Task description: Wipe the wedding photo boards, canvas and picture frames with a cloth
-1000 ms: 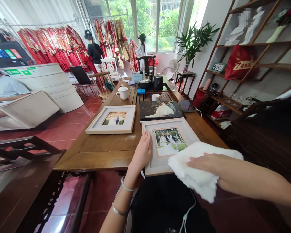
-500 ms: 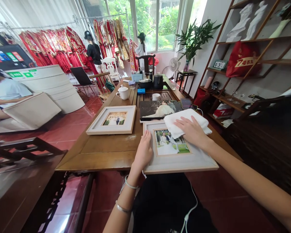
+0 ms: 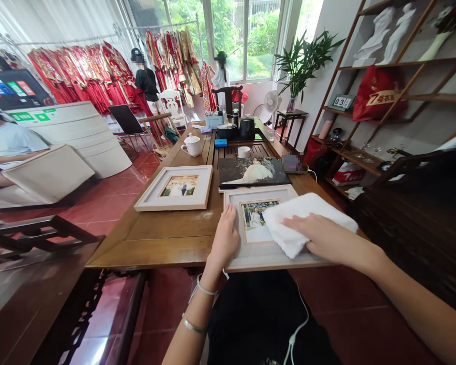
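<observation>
A light wooden picture frame [image 3: 251, 252] with a wedding photo lies at the table's near edge, jutting slightly over it. My left hand [image 3: 227, 233] grips its left side, thumb and fingers along the border. Under my right hand [image 3: 319, 235] is a folded white towel [image 3: 327, 205], pressed against the glass. It covers the right part of the photo and the frame's right side. A second framed photo [image 3: 174, 187] lies to the left. Just behind the near frame is a dark photo panel [image 3: 230, 172] showing a white dress.
A lidded white cup [image 3: 192, 146], a small white cup [image 3: 244, 151], a blue box [image 3: 221, 143] and a black kettle [image 3: 247, 128] stand farther back on the wooden table [image 3: 137, 248]. A dark device [image 3: 293, 165] with a white cable lies at right. People are beside clothes racks beyond.
My right hand and the towel have moved right and toward me across the frame, uncovering its upper right corner. My left hand stays on the left side.
</observation>
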The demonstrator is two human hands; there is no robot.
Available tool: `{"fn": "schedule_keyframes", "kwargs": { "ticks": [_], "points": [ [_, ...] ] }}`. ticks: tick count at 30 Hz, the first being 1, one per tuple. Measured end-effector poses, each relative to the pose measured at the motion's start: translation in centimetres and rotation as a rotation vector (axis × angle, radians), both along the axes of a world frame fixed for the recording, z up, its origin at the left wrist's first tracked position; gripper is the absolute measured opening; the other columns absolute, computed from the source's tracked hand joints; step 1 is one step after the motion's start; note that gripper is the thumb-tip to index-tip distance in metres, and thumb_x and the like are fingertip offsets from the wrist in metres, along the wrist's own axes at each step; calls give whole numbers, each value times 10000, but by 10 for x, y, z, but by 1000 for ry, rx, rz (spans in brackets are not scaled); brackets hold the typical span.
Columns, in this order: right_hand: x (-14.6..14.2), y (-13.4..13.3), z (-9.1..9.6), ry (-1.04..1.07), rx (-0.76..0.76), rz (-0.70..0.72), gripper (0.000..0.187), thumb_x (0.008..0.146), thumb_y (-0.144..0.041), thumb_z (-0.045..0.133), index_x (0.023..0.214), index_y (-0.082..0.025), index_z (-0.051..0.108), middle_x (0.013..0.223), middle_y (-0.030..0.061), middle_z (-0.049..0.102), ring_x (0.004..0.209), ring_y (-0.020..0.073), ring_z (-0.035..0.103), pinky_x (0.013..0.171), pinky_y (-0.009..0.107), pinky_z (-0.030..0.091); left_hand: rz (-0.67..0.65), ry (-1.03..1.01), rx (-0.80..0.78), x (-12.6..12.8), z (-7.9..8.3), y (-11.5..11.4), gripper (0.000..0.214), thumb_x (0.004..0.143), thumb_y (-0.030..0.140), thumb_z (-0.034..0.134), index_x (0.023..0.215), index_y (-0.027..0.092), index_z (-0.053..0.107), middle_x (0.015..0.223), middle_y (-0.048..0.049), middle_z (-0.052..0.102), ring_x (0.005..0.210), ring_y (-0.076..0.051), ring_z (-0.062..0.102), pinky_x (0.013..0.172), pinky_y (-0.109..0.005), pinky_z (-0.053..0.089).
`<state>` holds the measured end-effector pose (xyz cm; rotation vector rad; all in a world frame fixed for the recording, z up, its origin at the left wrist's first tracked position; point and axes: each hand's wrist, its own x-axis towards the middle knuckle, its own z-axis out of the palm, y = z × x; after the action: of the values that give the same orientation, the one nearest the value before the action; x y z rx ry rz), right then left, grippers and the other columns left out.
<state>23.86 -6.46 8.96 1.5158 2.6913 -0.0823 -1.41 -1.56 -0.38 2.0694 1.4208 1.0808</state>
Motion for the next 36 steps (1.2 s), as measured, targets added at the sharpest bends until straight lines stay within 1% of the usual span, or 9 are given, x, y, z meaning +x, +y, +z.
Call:
{"fn": "schedule_keyframes", "kwargs": {
  "ticks": [5, 9, 14, 17, 22, 26, 31, 33, 36],
  "points": [
    [6, -55, 28, 193, -121, 78, 552, 670, -13, 428, 1091, -287, 657, 1008, 33, 726, 883, 238, 667, 763, 314, 489, -3, -17, -3, -1, -1, 0, 625, 777, -10, 363, 1374, 154, 449, 1488, -111, 385, 1412, -247, 284, 1176, -505, 243],
    [1, -56, 39, 211, -157, 78, 462, 681, -27, 444, 977, -288, 684, 897, 23, 739, 803, 236, 672, 718, 298, 485, -23, -46, 11, -2, -3, 1, 626, 782, -3, 379, 1379, 176, 445, 1490, -96, 387, 1415, -241, 276, 1176, -504, 240],
    [-2, -16, 13, 136, -18, 6, 557, 656, -15, 438, 1094, -272, 667, 1102, 45, 709, 1022, 259, 637, 890, 373, 452, -39, -20, -10, -3, 0, -1, 613, 797, 3, 363, 1387, 155, 429, 1502, -115, 359, 1422, -249, 255, 1176, -513, 229],
    [2, 20, -8, 102, 95, -44, 628, 668, -18, 426, 1230, -239, 596, 1299, 74, 603, 1207, 272, 529, 1053, 534, 297, -53, -1, -17, -3, 2, -1, 610, 798, 3, 352, 1389, 138, 422, 1501, -124, 359, 1425, -242, 249, 1180, -493, 229],
    [5, 76, -25, 89, 222, -72, 541, 763, -53, 411, 1266, -184, 561, 1342, 130, 558, 1278, 275, 458, 1086, 646, 134, -47, 21, -39, -3, 3, -1, 609, 795, 4, 342, 1392, 100, 412, 1505, -152, 339, 1428, -243, 239, 1184, -481, 217],
    [1, 93, -25, 91, 272, -74, 534, 773, -41, 390, 1266, -161, 557, 1340, 140, 558, 1296, 302, 432, 1061, 706, 82, -51, 18, -31, -3, 3, -2, 619, 794, 3, 344, 1398, 121, 408, 1507, -136, 341, 1429, -241, 236, 1185, -485, 214],
    [1, 78, -20, 51, 133, -4, 634, 686, 22, 398, 1280, -139, 550, 1335, 137, 563, 1272, 279, 470, 1089, 595, 213, -18, 42, -50, -1, 7, -3, 604, 785, -9, 342, 1379, 60, 425, 1492, -175, 354, 1420, -252, 261, 1188, -464, 225],
    [1, 60, -13, 57, 51, 41, 647, 660, 27, 409, 1254, -170, 577, 1313, 107, 588, 1247, 279, 496, 1073, 540, 279, -3, 63, -57, 0, 8, -3, 592, 783, -12, 336, 1367, 25, 430, 1484, -198, 357, 1417, -255, 269, 1187, -450, 233],
    [-2, 23, 1, 107, -60, 106, 599, 657, 19, 420, 1171, -203, 633, 1200, 81, 662, 1119, 269, 589, 1004, 440, 376, 7, 45, -43, 0, 6, -2, 601, 782, -12, 340, 1365, 82, 448, 1488, -152, 373, 1413, -242, 279, 1184, -449, 242]
  ]
}}
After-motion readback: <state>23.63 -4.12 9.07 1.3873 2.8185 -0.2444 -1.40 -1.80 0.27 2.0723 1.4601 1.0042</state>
